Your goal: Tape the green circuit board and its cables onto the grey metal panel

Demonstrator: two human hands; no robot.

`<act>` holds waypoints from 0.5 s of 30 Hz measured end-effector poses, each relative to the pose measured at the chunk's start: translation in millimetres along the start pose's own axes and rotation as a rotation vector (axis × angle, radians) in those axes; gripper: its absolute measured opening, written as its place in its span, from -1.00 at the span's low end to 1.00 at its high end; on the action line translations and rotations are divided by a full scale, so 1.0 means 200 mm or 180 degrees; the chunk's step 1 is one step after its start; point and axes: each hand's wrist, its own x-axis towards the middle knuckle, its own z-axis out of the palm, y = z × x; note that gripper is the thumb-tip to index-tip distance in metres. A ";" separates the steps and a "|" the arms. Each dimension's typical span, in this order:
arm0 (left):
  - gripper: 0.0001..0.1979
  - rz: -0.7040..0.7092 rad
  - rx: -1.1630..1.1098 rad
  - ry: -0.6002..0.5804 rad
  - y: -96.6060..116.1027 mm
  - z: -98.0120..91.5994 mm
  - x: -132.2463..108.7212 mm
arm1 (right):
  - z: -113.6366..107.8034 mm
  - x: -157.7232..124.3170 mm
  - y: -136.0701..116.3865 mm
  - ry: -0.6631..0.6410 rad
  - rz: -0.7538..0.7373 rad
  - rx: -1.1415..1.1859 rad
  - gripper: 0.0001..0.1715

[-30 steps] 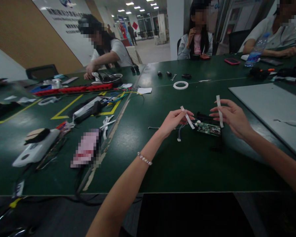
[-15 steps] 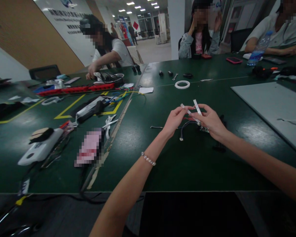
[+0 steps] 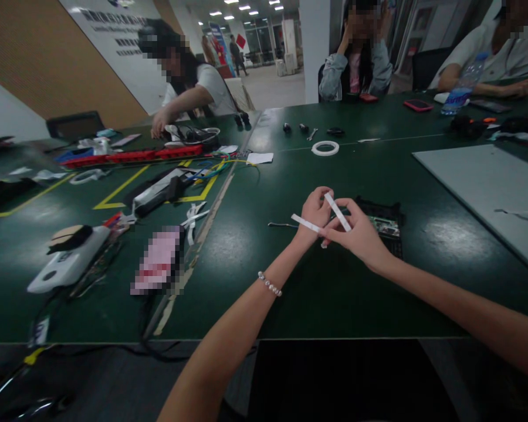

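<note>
My right hand (image 3: 356,235) pinches a white tape strip (image 3: 306,223) by one end, and the strip's other end lies over the back of my left hand (image 3: 314,212). Another white tape strip (image 3: 338,213) slants across the right fingers, its upper end close to the left fingers. My left hand is turned with its fingers curled; what they hold, if anything, is hidden. Just beyond the right hand sits a circuit board (image 3: 386,227) in a black casing (image 3: 381,206). A thin cable (image 3: 282,224) sticks out left of the hands.
A white tape roll (image 3: 325,148) and a small wrench (image 3: 312,134) lie farther back. On the right is a grey board (image 3: 479,187). Left are a pink-covered item (image 3: 158,258), a white device (image 3: 70,261) and cut strips (image 3: 194,215). Several people are around the table.
My left hand has turned over and curled its fingers. The right hand has moved left and brought one strip across it. The black casing and circuit board show more now.
</note>
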 end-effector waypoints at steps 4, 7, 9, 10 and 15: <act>-0.82 0.0074 0.0310 -0.0065 -0.02 0.02 -0.01 | 0.01 -0.01 0.04 0.0078 0.0125 -0.0337 -0.32; -0.83 0.0122 0.0452 -0.0169 -0.01 0.01 -0.02 | -0.01 0.00 0.04 0.0055 0.0211 -0.0442 -0.30; -0.83 0.0101 0.0453 -0.0253 -0.01 0.00 -0.02 | -0.02 0.00 0.04 -0.0025 0.0219 -0.0429 -0.29; -0.83 0.0069 0.0420 -0.0295 0.00 0.00 -0.02 | -0.03 0.01 0.04 -0.0061 0.0197 -0.0398 -0.30; -0.85 0.0050 0.0332 -0.0411 0.00 0.00 -0.01 | -0.12 0.06 0.07 0.0302 -0.0200 -0.0242 -0.58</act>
